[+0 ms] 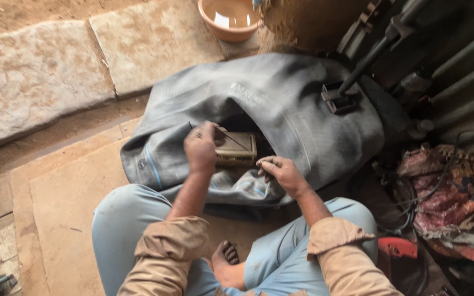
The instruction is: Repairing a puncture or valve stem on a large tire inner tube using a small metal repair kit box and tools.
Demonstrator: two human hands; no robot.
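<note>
**Caller:** Rubber all across your lap view — that big grey inner tube (pixel 281 109) is slumped on the floor in front of your crossed legs, folded over a small brownish block (pixel 237 148) sitting in its hollow.

**Spotter:** And you're working right at that block. Your left hand (pixel 201 151) is closed in a fist-like grip on a thin dark tool or strip (pixel 231 138) that slants across the block's top face. What exactly it is, I can't make out; the picture is soft there.

**Caller:** Your right hand (pixel 282 172)?

**Spotter:** Fingers curled, tips pressed onto the tube's lower fold just beside the block's right corner. Whether they pinch anything small I can't tell.

**Caller:** So which step would you call this?

**Spotter:** To my eye you're dressing or preparing a spot on the tube over the block, with one hand working and the other holding the rubber taut. That's a judgement, mind.

**Caller:** What does the next move ask of you?

**Spotter:** Keep the rubber flat and tight over the block, and keep the tool's stroke on that face, clear of your right fingertips, which sit close.

**Caller:** Around you: an orange basin (pixel 230 19) up beyond the tube, stone slabs (pixel 39 71) to the left, a patterned cloth bundle (pixel 456 197) to the right, and a dark metal clamp (pixel 340 98) resting on the tube's upper right.
</note>
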